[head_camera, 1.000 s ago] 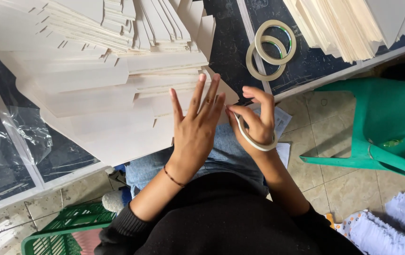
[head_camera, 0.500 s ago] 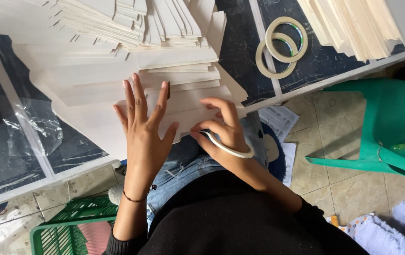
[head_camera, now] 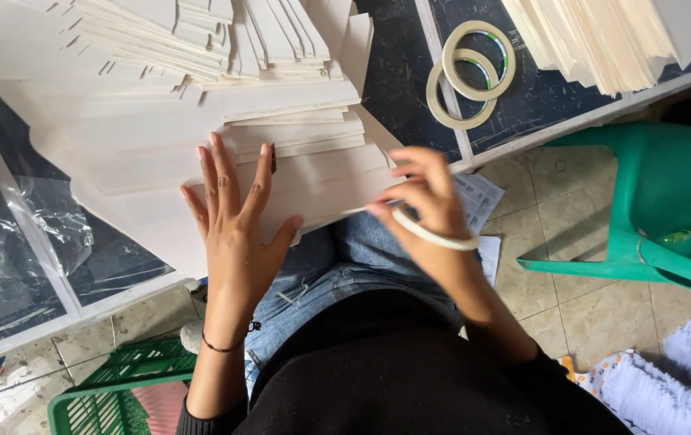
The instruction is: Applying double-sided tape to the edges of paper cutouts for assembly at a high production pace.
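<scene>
Near the tabletop's front edge our left hand (head_camera: 237, 217) lies spread, pinning white card sheets (head_camera: 200, 161); our right hand (head_camera: 426, 201) wears the tape roll (head_camera: 434, 235) and pinches its end

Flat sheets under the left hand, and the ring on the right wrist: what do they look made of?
Flat sheets: likely thin card or paperboard, matte off-white, with stiff cut edges and notches in the stack. Ring: probably a roll of paper tape, cream and matte, like the two tape rolls on the table.
</scene>
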